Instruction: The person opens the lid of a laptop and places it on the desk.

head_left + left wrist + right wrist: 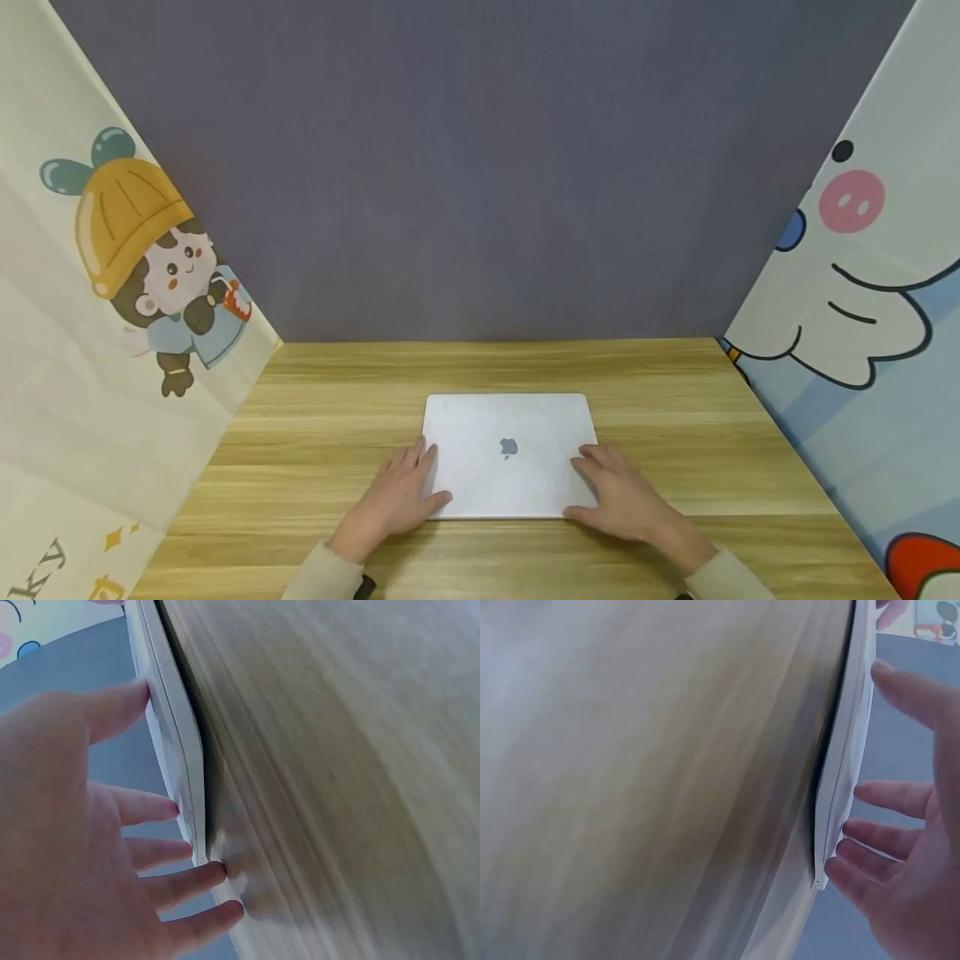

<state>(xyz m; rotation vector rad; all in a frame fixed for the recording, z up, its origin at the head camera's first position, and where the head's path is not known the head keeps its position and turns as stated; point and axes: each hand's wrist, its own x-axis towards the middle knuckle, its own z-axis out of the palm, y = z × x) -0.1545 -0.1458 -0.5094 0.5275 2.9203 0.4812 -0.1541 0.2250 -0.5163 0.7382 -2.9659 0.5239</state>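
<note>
Your left hand (405,492) lies palm down at the near left corner of the closed silver laptop (510,454), fingers straight and slightly spread, the thumb stretched along the laptop's front edge; it holds nothing and simply rests there. In the left wrist view the fingertips (161,810) reach the thin edge of the laptop (176,750), with the two lower fingers down against the wooden surface (337,787) just beside the corner. Your right hand (618,492) mirrors it at the near right corner, flat and relaxed, fingers laid over the lid and the thumb low by the front edge, gripping nothing. From the right wrist the fingers (885,836) sit at the laptop's side edge (847,757), loosely fanned, and the surface (652,780) fills the rest of that view in a blur. Both forearms come in from the lower edge of the head view in pale sleeves, angled inward toward the laptop. The laptop lies flat and shut in the middle of the surface (315,433), close to you, logo facing up, its back edge square to the grey rear wall (480,167). On your left stands a panel printed with a cartoon child in a yellow hat (142,258); on your right, a panel with a pink-cheeked cartoon figure (862,275).
</note>
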